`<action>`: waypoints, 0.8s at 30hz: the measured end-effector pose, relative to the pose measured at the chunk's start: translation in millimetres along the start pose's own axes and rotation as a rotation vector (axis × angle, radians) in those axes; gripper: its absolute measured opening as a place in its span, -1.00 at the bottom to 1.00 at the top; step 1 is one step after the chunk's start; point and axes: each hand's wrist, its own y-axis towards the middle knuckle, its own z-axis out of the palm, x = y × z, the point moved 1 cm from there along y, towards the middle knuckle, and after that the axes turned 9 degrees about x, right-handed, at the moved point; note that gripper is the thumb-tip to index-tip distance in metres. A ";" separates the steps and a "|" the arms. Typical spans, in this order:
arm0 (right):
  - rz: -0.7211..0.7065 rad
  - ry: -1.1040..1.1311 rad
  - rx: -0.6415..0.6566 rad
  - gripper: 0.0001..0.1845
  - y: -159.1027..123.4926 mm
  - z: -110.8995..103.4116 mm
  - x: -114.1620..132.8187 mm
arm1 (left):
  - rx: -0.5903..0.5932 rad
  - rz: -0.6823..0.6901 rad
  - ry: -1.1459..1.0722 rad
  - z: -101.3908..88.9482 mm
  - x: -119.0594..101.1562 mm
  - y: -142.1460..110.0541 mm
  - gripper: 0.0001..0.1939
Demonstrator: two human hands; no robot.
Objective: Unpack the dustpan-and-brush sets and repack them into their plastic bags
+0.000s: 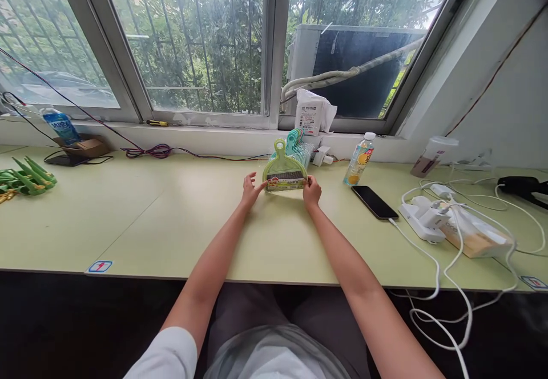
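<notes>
A small light-green dustpan-and-brush set stands upright on the table in front of me. It has a round handle with a hole, a dark strip of bristles and a printed label in clear wrapping. My right hand pinches its right edge between thumb and fingers. At the left edge, my left hand has its fingers apart, with the thumb tip at the label's side. Directly behind stand several teal dustpan sets in a row, also wrapped in plastic and partly hidden by the green one.
A juice bottle and a black phone are to the right, near a white power strip with cables and a tissue pack. A white paper package stands behind the dustpans. Artificial-looking green leaves lie far left.
</notes>
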 end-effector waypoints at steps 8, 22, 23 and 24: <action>-0.148 0.056 0.200 -0.73 -38.1 -11.5 4.5 | 0.293 -0.150 -0.412 3.3 -8.0 -11.5 -0.53; -0.443 -0.216 0.467 -0.63 -73.8 -4.6 45.2 | 0.083 -0.225 -0.543 13.8 -17.3 -15.3 -0.56; -0.383 -0.157 0.468 -0.59 -71.8 -4.6 43.1 | 0.080 -0.242 -0.542 11.8 -17.9 -15.2 -0.57; -0.318 -0.085 0.477 -0.55 -69.2 -5.4 40.6 | 0.081 -0.256 -0.544 10.2 -18.5 -15.1 -0.58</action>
